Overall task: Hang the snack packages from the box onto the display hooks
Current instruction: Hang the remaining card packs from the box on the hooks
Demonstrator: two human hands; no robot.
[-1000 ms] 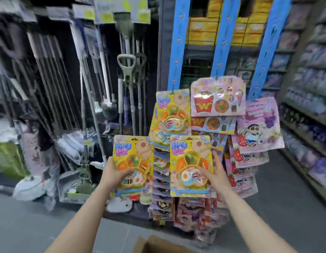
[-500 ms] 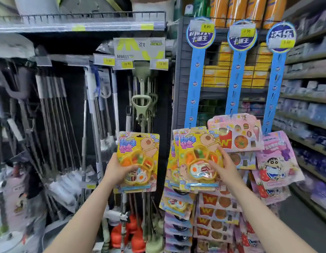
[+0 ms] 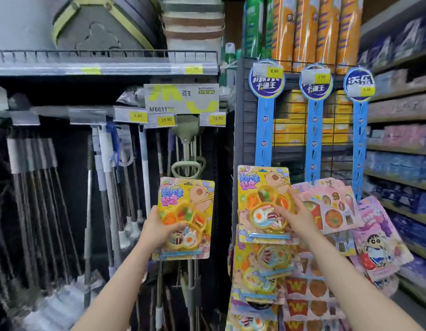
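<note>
My left hand (image 3: 157, 231) grips a yellow snack package (image 3: 185, 218) by its left edge, held upright in front of the mop rack. My right hand (image 3: 296, 217) holds a second yellow snack package (image 3: 263, 204) against the leftmost blue display strip (image 3: 264, 134), its top at the strip's lower part. More yellow packages (image 3: 259, 273) hang below it. The middle blue strip (image 3: 313, 139) carries pink packages (image 3: 331, 206). The right strip (image 3: 358, 144) carries cartoon-boy packages (image 3: 379, 244). The box is out of view.
Mops and broom handles (image 3: 107, 182) hang on a dark rack at left under price tags (image 3: 166, 119). A wire shelf (image 3: 107, 65) with buckets runs above. Stocked shelves (image 3: 402, 151) line the aisle at right.
Both hands rose with their packages as the view tilted up. The right package moved up and right onto the left blue strip, above the hanging ones. The box dropped out of view.
</note>
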